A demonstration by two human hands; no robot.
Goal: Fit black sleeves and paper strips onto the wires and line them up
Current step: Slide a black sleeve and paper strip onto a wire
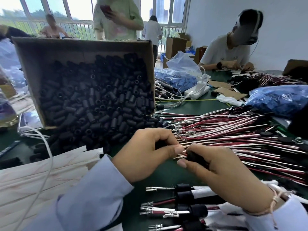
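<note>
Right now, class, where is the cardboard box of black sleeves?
Head view, upper left: the cardboard box leans open, spilling black sleeves, left of the red and white wires.

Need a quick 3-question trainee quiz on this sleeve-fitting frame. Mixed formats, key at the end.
1. True or false: the cardboard box of loose sleeves is closed.
2. The left hand pinches a wire pair. What does the right hand grip? A) a black sleeve B) a paper strip C) a charger
3. Fill in: the paper strips lie on the person's ___ side.

Key: 1 false, it is open and tipped, with sleeves spilling out. 2 A. 3 left.
</note>
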